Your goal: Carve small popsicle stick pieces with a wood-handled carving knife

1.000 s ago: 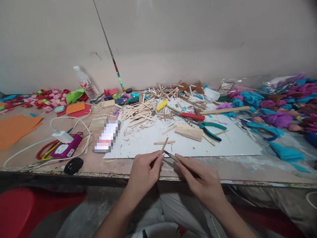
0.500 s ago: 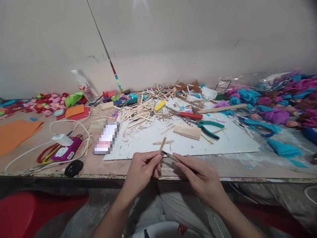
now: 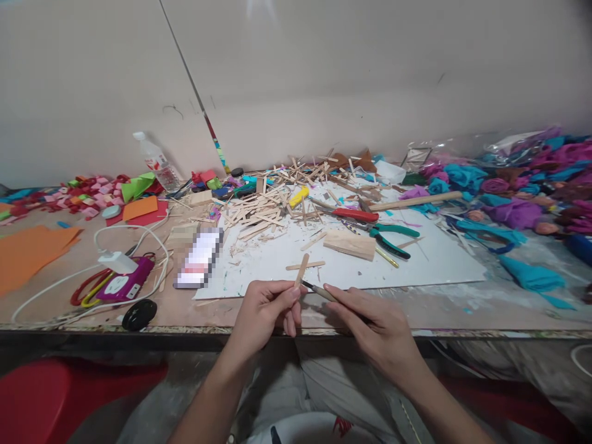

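Note:
Near the front edge of the table, my left hand (image 3: 271, 308) pinches a small wooden craft stick (image 3: 302, 269) between thumb and finger, its free end pointing up and away. My right hand (image 3: 372, 320) is closed around the pale handle of a craft knife (image 3: 321, 291). The knife's dark tip points left and meets or nearly meets the stick's side, just above my left fingertips. Another craft stick (image 3: 319, 264) lies flat on the white board (image 3: 268, 280) just behind the held one. A cut wood block (image 3: 349, 245) rests farther right.
Loose craft sticks (image 3: 259, 213) are heaped at the back of the board. Red-handled pliers (image 3: 356, 214) and green-handled pliers (image 3: 395, 240) lie right of them. A phone (image 3: 198, 258), a purple power strip (image 3: 124, 280) and a white cable stand left. Coloured crepe paper (image 3: 513, 213) covers the far right.
The held stick and the knife tip have shifted very slightly. Both hands keep the same grips, and the things on the table stay in place.

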Motion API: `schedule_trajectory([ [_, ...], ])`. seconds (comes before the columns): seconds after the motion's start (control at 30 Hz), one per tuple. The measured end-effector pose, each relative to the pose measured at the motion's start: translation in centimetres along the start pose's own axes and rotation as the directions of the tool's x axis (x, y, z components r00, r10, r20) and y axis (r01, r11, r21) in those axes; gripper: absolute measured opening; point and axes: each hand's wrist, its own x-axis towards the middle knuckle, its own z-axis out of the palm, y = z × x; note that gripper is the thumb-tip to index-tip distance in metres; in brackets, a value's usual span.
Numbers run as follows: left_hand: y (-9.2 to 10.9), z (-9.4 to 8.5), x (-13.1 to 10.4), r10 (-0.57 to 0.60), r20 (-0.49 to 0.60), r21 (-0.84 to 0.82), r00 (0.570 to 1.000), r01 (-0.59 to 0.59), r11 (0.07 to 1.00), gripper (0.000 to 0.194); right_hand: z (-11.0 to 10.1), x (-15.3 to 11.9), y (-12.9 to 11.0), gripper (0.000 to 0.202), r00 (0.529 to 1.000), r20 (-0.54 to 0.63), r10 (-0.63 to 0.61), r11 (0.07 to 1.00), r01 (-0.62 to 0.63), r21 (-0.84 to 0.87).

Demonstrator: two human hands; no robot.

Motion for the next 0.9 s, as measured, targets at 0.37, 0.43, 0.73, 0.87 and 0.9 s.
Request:
schedule_trajectory([
  [0.37,0.1,1.6,-0.4,0.078,-0.152,0.159,0.985,-0.053,0.986,0.046,0.3,-0.5,0.3,0.027,1.0,-0.014,0.004,0.999,-0.005,-0.041],
  [0.43,0.0,1.8,-0.4,0.092,-0.165,0.184,0.982,-0.061,0.981,0.046,0.3,-0.5,0.4,0.027,1.0,-0.02,-0.003,0.999,0.002,-0.049],
  [0.73,0.1,1.9,-0.4,0.12,-0.179,0.256,0.976,-0.071,0.964,0.045,0.8,-0.7,0.5,0.025,0.999,-0.031,-0.04,0.997,0.038,-0.074],
  [0.87,0.2,2.0,-0.4,0.12,-0.169,0.274,0.978,-0.07,0.959,0.046,0.8,-0.6,0.5,0.023,0.998,-0.032,-0.06,0.996,0.058,-0.075],
  [0.9,0.2,1.9,-0.4,0.12,-0.164,0.276,0.979,-0.071,0.958,0.046,0.8,-0.6,0.5,0.023,0.997,-0.03,-0.064,0.995,0.062,-0.074],
])
